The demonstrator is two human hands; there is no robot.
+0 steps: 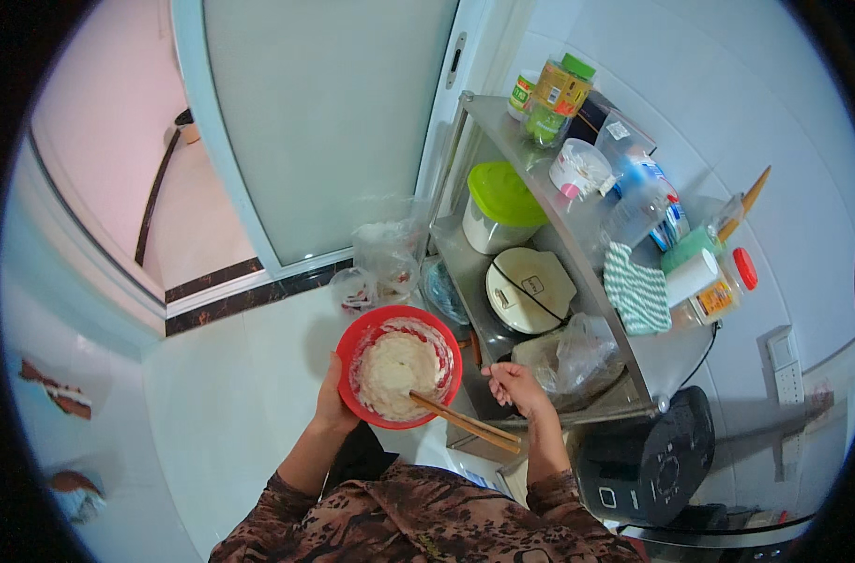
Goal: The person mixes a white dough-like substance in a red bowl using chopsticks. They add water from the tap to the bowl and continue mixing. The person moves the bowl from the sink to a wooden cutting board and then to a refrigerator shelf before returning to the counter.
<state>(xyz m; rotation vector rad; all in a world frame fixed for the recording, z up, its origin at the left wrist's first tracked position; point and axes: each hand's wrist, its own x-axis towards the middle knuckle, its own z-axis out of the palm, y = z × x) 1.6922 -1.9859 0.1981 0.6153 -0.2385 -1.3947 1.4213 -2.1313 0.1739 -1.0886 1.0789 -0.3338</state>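
Observation:
My left hand grips the left side of a red bowl, its thumb near the rim. Inside lies a pale, thick, sticky dough, with smears up the bowl's wall. A pair of wooden chopsticks stands slanted in the dough, their free ends jutting over the rim to the lower right. Clear of the bowl, my right hand hovers at its right, by the lower shelf. Its fingers are loosely curled and slightly apart, with nothing visible in them.
A metal rack at right bears jars, a green-lidded container, a round white electric appliance and a striped cloth. A black cooker stands lower right. Plastic bags lie by the sliding door.

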